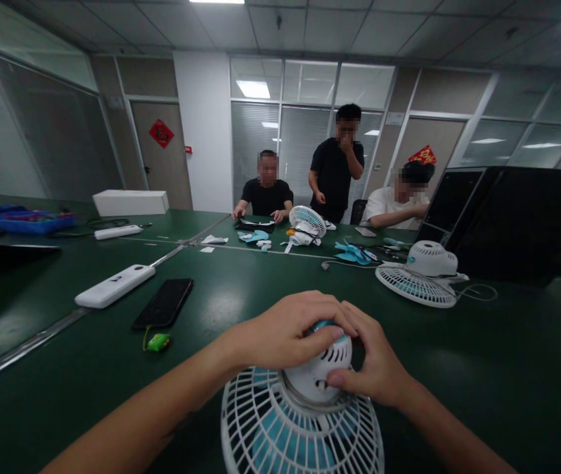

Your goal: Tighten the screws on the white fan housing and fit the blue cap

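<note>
A small white fan (pixel 302 424) with blue blades lies grille-down on the green table (pixel 482 368) right in front of me. My left hand (pixel 285 334) curls over the top of its white motor housing (pixel 327 368). Pressed against the housing's right side is my right hand (pixel 372 362), its thumb on the vented shell. Both hands are closed around the housing, and a bit of blue cap shows between the fingers.
A black phone (pixel 164 303), a white power strip (pixel 114 286) and a small green object (pixel 158 342) lie to the left. Another white fan (pixel 421 273) lies at right, near dark monitors (pixel 512 220). Three people are at the far end with a third fan (pixel 306 224) and blue parts.
</note>
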The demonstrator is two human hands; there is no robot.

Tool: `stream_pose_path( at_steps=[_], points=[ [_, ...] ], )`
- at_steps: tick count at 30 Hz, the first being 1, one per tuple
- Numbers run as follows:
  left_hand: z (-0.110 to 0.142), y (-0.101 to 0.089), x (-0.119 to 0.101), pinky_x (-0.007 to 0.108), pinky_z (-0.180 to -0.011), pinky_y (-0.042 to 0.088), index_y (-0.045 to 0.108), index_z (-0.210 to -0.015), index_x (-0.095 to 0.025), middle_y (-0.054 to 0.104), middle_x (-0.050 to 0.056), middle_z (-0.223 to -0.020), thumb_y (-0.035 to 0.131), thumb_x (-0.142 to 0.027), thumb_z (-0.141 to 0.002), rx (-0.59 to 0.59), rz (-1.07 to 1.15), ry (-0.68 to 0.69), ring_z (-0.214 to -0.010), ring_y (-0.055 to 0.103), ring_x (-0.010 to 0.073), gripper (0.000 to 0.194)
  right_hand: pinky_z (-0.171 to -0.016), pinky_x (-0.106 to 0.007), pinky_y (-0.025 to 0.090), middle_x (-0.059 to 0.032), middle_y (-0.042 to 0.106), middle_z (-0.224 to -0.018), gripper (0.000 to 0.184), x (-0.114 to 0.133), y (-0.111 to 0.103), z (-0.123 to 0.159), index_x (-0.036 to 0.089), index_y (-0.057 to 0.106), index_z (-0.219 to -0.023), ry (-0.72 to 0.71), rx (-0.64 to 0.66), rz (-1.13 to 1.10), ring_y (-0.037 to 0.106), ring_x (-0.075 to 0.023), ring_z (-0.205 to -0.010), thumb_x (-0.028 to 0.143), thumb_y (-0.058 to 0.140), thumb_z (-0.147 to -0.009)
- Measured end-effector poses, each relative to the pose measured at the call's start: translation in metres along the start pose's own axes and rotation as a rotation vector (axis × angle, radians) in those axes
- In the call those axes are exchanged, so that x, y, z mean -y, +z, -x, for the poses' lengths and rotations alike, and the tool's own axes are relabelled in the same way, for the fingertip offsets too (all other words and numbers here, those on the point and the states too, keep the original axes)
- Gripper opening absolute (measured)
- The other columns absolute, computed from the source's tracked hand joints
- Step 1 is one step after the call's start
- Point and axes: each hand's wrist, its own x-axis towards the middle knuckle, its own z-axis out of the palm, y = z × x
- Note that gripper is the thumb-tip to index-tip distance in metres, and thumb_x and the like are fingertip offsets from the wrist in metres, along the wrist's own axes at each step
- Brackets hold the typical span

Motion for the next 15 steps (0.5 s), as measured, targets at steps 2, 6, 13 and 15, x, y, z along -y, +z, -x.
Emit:
stream_pose_path(
  at_steps=[2,6,13,15],
  points=[
    [0.0,-0.001,0.0,0.037,-0.101,0.043,0.064,-0.105,-0.01,0.068,0.014,-0.111,0.043,-0.015,-0.096,0.012,-0.001,0.01,-0.109,0.06,0.0213,0.024,-0.055,-0.032,0.051,-0.0036,0.055,-0.074,0.063,-0.006,0.001,0.004,0.02,0.061,-0.08,-0.026,0.004,0.019,0.059,-0.0211,-0.067,0.082,0.052,-0.075],
    [0.0,-0.003,0.005,0.038,-0.104,0.043,0.065,-0.105,-0.012,0.069,0.013,-0.113,0.043,-0.015,-0.096,0.04,0.092,0.043,-0.112,0.061,0.0216,0.024,-0.082,-0.045,0.057,-0.0142,0.064,-0.111,0.079,-0.033,0.009,0.028,0.018,0.059,-0.121,-0.045,-0.056,0.128,0.065,-0.033,-0.1,0.08,0.06,-0.071],
    [0.0,0.0,0.021,0.041,-0.114,0.035,0.068,-0.105,-0.017,0.07,0.008,-0.115,0.043,-0.017,-0.095,0.039,0.354,0.086,-0.122,0.058,0.0218,0.026,-0.091,-0.048,0.055,-0.0172,0.059,-0.128,0.08,-0.039,0.006,0.036,0.019,0.051,-0.135,-0.006,0.012,0.133,0.061,-0.0364,-0.114,0.071,0.062,-0.076],
    [0.002,0.001,0.021,0.042,-0.117,0.029,0.065,-0.116,-0.02,0.066,0.007,-0.127,0.045,-0.021,-0.096,0.026,0.387,0.034,-0.132,0.051,0.0229,0.028,-0.09,-0.047,0.055,-0.0154,0.061,-0.124,0.075,-0.024,0.001,0.025,0.019,0.055,-0.13,0.039,0.076,0.076,0.062,-0.0349,-0.112,0.07,0.063,-0.075]
  ],
)
